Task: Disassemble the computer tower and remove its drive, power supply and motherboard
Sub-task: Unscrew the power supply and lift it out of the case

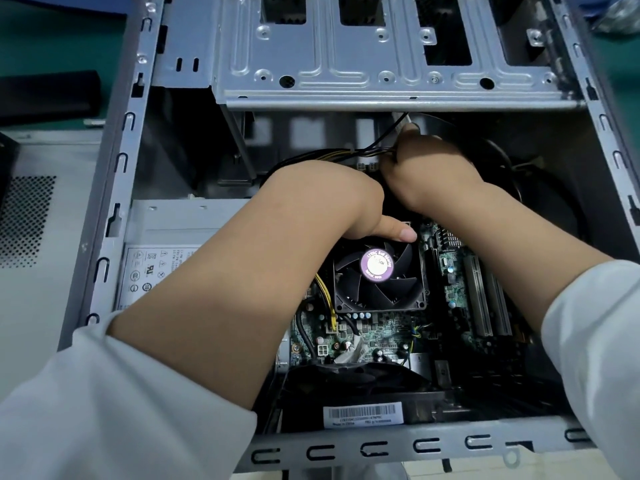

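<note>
Inside, both hands are working deep in the open grey stamped-steel computer tower (pixel 114 188) filling the frame. The right hand (pixel 433 171), centre right, is curling its fingers around a bundle of black and yellow cables (pixel 349 154). The left hand (pixel 332 199) is resting at centre, thumb extended over the black square-framed cooling fan (pixel 379 275); its finger grip is hidden. The green motherboard (pixel 374 337) is sitting below, the boxy silver power supply (pixel 166 244) at left.

fan (pixel 377 277) on motherboard (pixel 460 306), case centre | power supply (pixel 162 244) at 9 o'clock | drive cage (pixel 381 60) at 12 o'clock
</note>
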Demonstrator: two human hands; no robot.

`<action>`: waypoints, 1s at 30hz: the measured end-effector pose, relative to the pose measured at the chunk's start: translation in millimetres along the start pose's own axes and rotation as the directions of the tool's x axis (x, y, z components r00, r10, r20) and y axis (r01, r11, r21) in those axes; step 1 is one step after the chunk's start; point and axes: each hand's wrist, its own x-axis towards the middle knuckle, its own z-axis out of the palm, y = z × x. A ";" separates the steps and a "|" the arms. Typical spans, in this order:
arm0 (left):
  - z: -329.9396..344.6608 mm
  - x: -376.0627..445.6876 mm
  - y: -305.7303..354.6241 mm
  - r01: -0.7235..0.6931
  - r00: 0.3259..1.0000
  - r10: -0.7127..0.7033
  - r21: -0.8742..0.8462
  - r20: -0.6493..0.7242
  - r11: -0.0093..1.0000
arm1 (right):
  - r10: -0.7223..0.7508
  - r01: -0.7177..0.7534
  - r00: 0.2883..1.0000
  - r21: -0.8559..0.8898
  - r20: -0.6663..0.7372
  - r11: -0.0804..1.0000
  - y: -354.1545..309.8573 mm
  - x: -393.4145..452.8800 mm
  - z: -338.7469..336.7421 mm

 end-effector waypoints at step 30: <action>2.4 3.2 -1.7 0.002 1.000 -0.001 -0.035 0.022 0.999 | -0.122 0.125 0.992 -0.145 0.032 0.982 5.4 0.4 -12.4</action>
